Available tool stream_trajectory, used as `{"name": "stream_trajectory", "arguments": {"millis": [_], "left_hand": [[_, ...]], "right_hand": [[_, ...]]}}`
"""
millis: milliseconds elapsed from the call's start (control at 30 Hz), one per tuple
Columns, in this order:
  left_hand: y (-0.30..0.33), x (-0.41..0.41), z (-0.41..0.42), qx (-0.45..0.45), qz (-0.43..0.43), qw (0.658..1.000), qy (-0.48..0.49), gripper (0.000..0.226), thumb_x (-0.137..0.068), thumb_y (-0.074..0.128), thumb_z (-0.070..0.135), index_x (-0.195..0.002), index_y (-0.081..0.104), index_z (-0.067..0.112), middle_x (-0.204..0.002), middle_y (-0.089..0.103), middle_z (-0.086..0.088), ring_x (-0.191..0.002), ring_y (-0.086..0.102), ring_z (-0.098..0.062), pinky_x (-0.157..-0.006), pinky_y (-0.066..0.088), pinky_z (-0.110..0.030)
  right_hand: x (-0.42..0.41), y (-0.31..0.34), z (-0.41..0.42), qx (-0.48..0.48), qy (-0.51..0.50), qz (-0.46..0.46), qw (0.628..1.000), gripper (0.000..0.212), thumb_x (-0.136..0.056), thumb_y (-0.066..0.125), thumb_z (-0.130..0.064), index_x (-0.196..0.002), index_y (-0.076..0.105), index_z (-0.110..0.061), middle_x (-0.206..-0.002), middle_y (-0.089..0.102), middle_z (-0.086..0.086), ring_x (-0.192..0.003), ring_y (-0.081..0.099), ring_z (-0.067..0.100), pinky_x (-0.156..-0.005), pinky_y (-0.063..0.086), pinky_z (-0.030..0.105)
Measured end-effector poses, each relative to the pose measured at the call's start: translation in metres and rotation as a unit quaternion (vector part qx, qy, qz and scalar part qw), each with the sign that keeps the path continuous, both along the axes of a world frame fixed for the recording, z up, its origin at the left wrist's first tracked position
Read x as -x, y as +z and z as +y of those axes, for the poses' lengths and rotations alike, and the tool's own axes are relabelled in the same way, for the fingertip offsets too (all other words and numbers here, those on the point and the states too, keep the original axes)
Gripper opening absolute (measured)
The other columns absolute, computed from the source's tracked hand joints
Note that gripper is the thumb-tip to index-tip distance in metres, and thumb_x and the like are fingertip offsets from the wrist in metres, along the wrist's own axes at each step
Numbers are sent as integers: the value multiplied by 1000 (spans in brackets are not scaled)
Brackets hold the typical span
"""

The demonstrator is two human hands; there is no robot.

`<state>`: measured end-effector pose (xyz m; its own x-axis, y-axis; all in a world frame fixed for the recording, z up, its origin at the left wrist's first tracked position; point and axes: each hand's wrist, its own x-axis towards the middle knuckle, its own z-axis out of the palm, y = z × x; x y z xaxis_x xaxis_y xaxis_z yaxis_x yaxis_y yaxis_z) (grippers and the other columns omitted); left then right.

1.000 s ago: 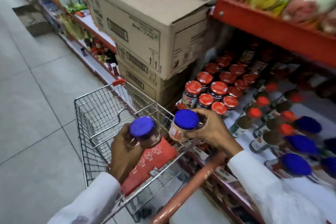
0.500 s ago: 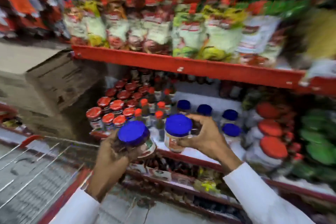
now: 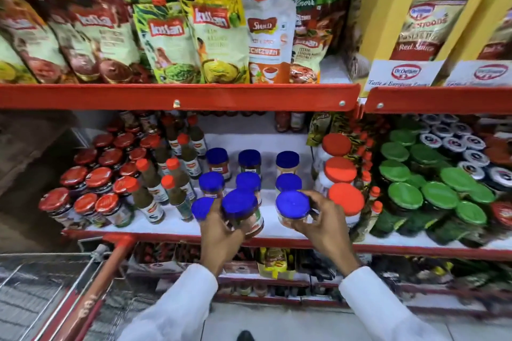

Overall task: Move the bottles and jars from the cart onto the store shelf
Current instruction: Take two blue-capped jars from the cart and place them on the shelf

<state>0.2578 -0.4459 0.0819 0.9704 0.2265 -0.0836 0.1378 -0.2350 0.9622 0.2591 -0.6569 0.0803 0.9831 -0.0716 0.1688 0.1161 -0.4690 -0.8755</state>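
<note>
Blue lids mark the block I am filling: three short columns of blue-capped jars [image 3: 248, 180] stand on the white shelf [image 3: 177, 213], between the slim red-capped bottles [image 3: 177, 188] on one side and the big red-lidded jars [image 3: 340, 170] on the other. My left hand [image 3: 219, 232] is wrapped around a dark-filled jar [image 3: 241, 213], fingers closed on its body from below and behind, so the label faces outward and the lid stays clear. My right hand [image 3: 322, 223] is closed on a pale-filled jar [image 3: 293, 209], thumb and fingers pinching its sides just under the cap. Both jars are over the front edge of the shelf, each lined up with the column behind it, which I judge is why they are held apart rather than together. Both are close to upright, long axis vertical with lids up, the left one tilted slightly toward me. Whether either base already touches the shelf I cannot tell, since my hands hide the bottoms. Low at the left, the cart [image 3: 50, 285] with its red handle [image 3: 91, 296] sits just beside the shelving.
</note>
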Motion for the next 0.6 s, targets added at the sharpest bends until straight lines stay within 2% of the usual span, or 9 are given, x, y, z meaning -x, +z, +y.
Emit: {"name": "stream_trajectory", "arguments": {"millis": [33,67,133,200,367,500,600], "left_hand": [[-7,-6,-6,-4,3,1000,3,67,-57,75,34,-117,58,9,-98,72,-6,-101,67,-31,-86,49,-31],[-15,-11,-10,-17,7,1000,3,63,-60,78,29,-116,56,9,-95,70,-9,-98,67,-36,-83,47,-30],[-27,-18,-17,-66,2,998,6,53,-66,83,14,-110,54,16,-91,70,-3,-90,69,-29,-79,49,-31],[-36,-24,-20,-75,0,997,13,52,-68,84,11,-108,53,19,-93,71,-2,-87,70,-26,-79,55,-36],[-46,-35,-25,-81,11,996,20,51,-72,80,-1,-108,49,17,-94,66,-2,-84,63,-22,-74,42,-19],[-55,-39,-25,-86,27,996,4,53,-72,78,-2,-110,48,17,-94,66,-4,-84,60,-21,-78,43,-26],[-59,-40,-27,-90,39,995,-8,50,-74,74,-6,-116,50,6,-95,65,-7,-86,60,-22,-71,42,-16]], "right_hand": [[-3,-6,1,0,-5,2,1000,54,-63,87,-28,-112,66,-28,-109,73,-8,-98,67,10,-82,58,37],[-6,-11,2,1,-9,4,1000,53,-63,85,-29,-113,66,-28,-110,72,-6,-98,67,12,-82,58,39],[-13,-20,5,13,-16,8,1000,53,-62,83,-27,-113,66,-26,-112,69,-2,-98,65,15,-83,57,41],[-18,-29,7,22,-23,12,999,54,-62,85,-20,-113,66,-23,-111,66,2,-97,64,19,-83,56,40],[-25,-41,15,18,-47,41,998,55,-62,86,-6,-112,66,-18,-104,60,-1,-96,60,21,-81,48,29],[-27,-48,23,12,-58,59,997,52,-61,85,-7,-107,65,-22,-102,65,0,-94,64,23,-84,55,38],[-29,-52,26,13,-72,76,994,56,-60,83,-5,-110,63,-20,-105,65,1,-95,65,24,-86,57,43]]}}
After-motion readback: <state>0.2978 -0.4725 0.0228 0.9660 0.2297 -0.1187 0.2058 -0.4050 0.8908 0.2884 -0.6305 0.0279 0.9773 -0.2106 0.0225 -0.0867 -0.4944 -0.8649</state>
